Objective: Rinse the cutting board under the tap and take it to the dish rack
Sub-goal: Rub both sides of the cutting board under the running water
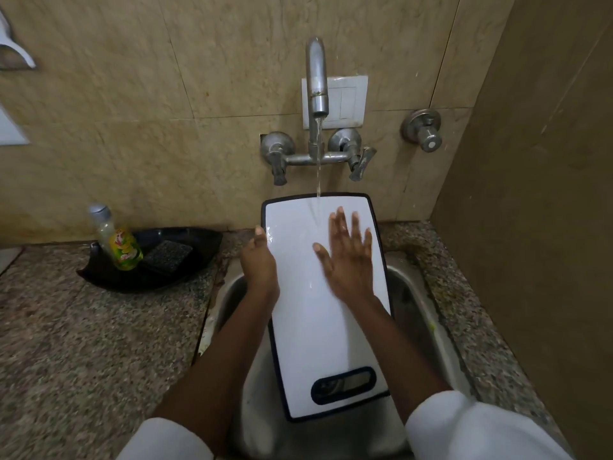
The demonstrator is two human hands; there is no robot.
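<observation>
A white cutting board with a dark rim and a handle slot near me is held lengthwise over the steel sink. Water runs from the wall tap onto the board's far end. My left hand grips the board's left edge, thumb on top. My right hand lies flat on the wet surface with fingers spread, just right of the stream. No dish rack is in view.
A black dish on the granite counter at the left holds a dish-soap bottle and a dark scrub pad. A second valve sticks out of the tiled wall at the right. A brown side wall closes off the right.
</observation>
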